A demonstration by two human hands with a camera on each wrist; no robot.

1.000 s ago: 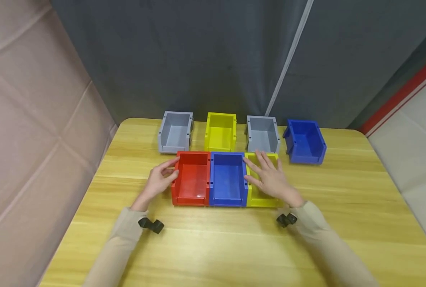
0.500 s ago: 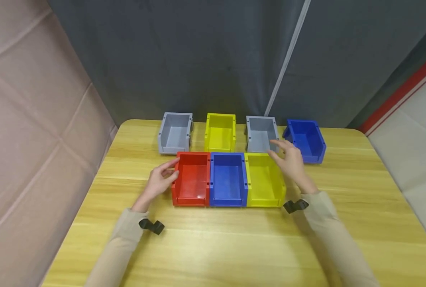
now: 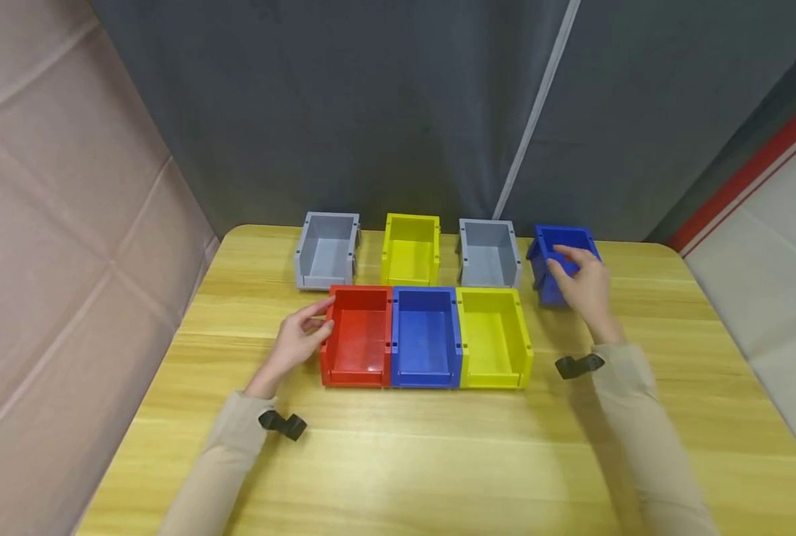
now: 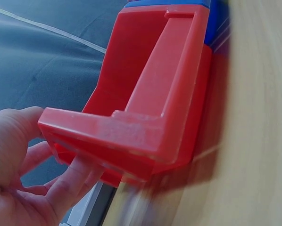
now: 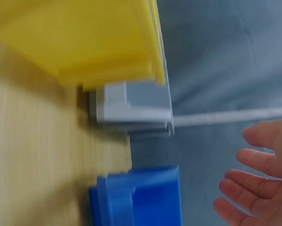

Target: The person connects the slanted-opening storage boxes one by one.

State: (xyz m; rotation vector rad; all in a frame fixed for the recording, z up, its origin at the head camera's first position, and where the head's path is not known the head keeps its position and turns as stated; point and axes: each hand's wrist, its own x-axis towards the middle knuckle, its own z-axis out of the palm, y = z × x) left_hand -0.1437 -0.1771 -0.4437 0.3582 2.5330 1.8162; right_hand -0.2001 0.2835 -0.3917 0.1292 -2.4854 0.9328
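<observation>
My left hand point(image 3: 297, 342) grips the left wall of a red storage bin point(image 3: 360, 335); in the left wrist view the thumb lies at the rim of the red bin point(image 4: 136, 132) and the fingers touch its outer side. Against the red bin stands a blue bin point(image 3: 426, 335), and a yellow bin point(image 3: 494, 335) adjoins that on the right. Over the rear blue bin point(image 3: 550, 279) hovers my right hand point(image 3: 587, 290), fingers loosely bent and holding nothing. The right wrist view shows that hand point(image 5: 259, 179) apart from the rear blue bin point(image 5: 153, 202).
Behind the front row stand a grey bin point(image 3: 327, 253), a yellow bin point(image 3: 411, 253) and another grey bin point(image 3: 489, 257). The wooden table point(image 3: 398, 461) ends at a dark curtain point(image 3: 344, 112). A pale padded wall point(image 3: 69, 260) rises on the left.
My right hand has left the front yellow bin and moved right and away to the rear blue bin. My left hand keeps its place on the red bin.
</observation>
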